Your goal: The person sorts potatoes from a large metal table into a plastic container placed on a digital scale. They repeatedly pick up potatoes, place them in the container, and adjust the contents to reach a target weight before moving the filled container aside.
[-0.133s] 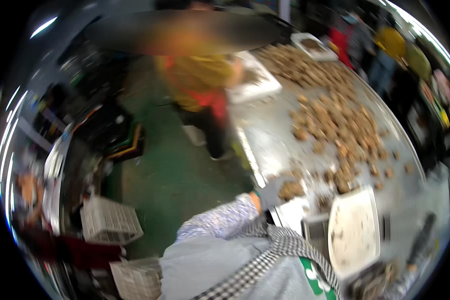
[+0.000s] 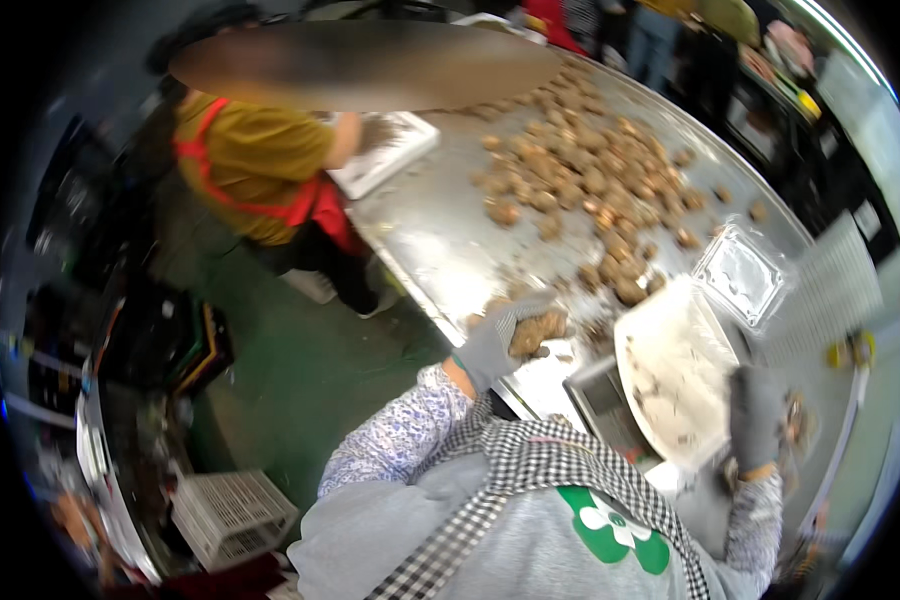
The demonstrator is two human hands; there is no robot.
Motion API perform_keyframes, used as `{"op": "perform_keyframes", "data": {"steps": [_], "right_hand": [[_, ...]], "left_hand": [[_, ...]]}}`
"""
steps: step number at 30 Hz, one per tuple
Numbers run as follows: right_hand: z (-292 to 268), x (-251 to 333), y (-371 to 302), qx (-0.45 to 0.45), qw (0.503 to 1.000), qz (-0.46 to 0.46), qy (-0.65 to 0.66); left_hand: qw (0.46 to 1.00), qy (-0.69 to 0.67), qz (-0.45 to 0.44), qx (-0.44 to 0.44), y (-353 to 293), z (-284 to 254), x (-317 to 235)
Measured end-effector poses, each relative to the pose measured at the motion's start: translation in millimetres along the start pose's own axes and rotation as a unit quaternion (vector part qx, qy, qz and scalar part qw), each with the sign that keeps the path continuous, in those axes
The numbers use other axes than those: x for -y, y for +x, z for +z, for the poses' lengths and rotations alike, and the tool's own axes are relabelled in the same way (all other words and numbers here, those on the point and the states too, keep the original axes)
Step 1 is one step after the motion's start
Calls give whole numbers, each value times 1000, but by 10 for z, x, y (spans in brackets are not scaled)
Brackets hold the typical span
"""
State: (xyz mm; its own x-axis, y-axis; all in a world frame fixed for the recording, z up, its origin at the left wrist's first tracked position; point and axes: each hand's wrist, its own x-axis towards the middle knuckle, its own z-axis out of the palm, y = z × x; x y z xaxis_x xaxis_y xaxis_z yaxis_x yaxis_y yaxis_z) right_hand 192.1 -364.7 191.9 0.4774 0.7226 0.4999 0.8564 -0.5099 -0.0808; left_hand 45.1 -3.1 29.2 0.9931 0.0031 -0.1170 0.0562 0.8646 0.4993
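Note:
My left hand (image 2: 492,348), in a grey glove, is closed around a brown lumpy clump (image 2: 537,333) at the table's near edge. The clump's exact kind is not clear. My right hand (image 2: 755,418), also in a grey glove, is by the right rim of an oblong white tub (image 2: 670,370). Its fingers are blurred, so their position does not show. Dark bits are scattered inside the tub, which rests over a grey box-like device (image 2: 610,398). Beyond the tub, a pile of brown roundish lumps (image 2: 590,170) spreads over the metal table (image 2: 410,225).
A clear plastic tray (image 2: 740,272) lies past the tub, beside a ribbed translucent sheet (image 2: 820,290). To the left, a co-worker in a mustard top and red apron (image 2: 260,170) stands by a white foam tray (image 2: 395,155). A pale plastic crate (image 2: 232,515) is on the floor.
The whole view has turned, so the table and co-worker now appear farther left. My right hand has come up nearer the white tub. My left hand still grips the brown clump.

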Motion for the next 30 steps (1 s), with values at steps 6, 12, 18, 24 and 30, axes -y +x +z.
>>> {"op": "perform_keyframes", "data": {"steps": [6,12,18,24,30], "right_hand": [[597,696,-770,161,979,126,20],[636,806,-773,154,975,155,-32],[571,945,-695,75,965,244,-61],[707,1524,-28,-59,970,232,52],[1740,1805,1006,48,963,161,211]], "left_hand": [[898,432,-18,82,329,1732,44],[595,758,156,216,1028,1665,983],[625,646,412,148,1177,1213,505],[478,852,180,-113,1291,-76,-1236],[357,927,89,-69,1588,-1458,-1735]]}}
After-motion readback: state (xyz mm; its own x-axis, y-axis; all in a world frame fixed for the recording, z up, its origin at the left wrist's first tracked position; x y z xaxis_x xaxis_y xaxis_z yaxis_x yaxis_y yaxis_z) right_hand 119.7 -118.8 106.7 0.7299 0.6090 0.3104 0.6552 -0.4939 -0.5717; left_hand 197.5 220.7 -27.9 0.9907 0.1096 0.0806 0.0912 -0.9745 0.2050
